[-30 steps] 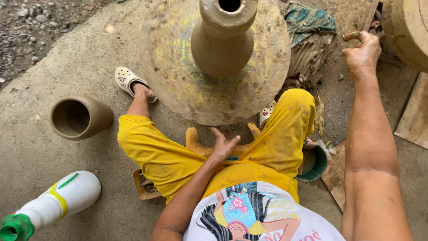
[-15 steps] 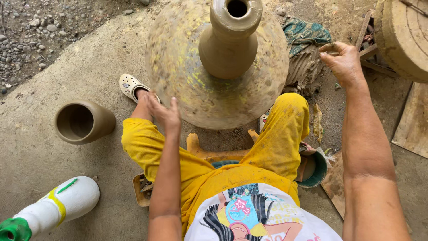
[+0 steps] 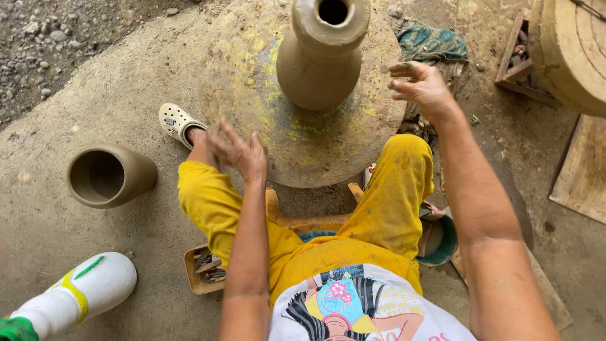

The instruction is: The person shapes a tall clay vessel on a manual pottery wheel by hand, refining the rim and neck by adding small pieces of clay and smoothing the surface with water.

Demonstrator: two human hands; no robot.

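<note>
From the head camera I look straight down on a tall clay vase point(image 3: 323, 53) standing upright at the middle of a round, clay-smeared wheel point(image 3: 252, 82). The vase has a narrow neck and an open dark mouth.

My left hand point(image 3: 238, 151) hovers over the near left edge of the wheel, fingers spread and loose, holding nothing. The vase stands up and to the right of those fingers, clearly apart from them. I cannot tell whether the palm touches the wheel's rim.

My right hand point(image 3: 421, 88) is raised at the right edge of the wheel, fingers bent and slightly apart, wet clay on the tips, nothing gripped. The vase is just to the left of these fingertips, near but not touching.

My knees in yellow trousers point(image 3: 391, 202) straddle the wheel, and one foot in a white clog point(image 3: 177, 120) rests on the ground at the left. On the concrete to the left stands a squat clay pot point(image 3: 108, 175). A white plastic bottle point(image 3: 79, 292) lies in the lower left corner. A green rag point(image 3: 432, 41) lies beyond the wheel at upper right, beside a wooden crate point(image 3: 519, 53).
</note>
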